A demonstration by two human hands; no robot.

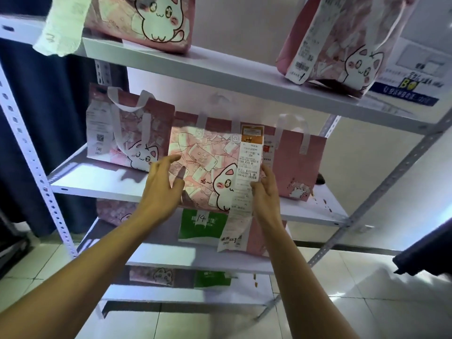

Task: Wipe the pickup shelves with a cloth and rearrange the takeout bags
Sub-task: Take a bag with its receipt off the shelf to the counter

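Note:
A pink takeout bag [205, 162] printed with a cat and banknotes stands at the front of the middle shelf [97, 182]. A long receipt [247, 167] is stuck to its front and hangs past the shelf edge. My left hand [161, 184] touches the bag's left front with spread, straight fingers. My right hand [265, 189] lies flat against the right front, with its fingers along the receipt. Two more pink bags flank it, one left [127, 133] and one right [300, 162]. A white cloth [61, 25] hangs over the top shelf's left end.
The top shelf [220, 69] carries two pink cat bags [146, 20] [342, 45]. Lower shelves hold a green bag [203, 226] and more pink bags [156, 275]. A dark curtain [49, 118] hangs at left, and a dark object [425, 250] juts in at right. The floor is tiled.

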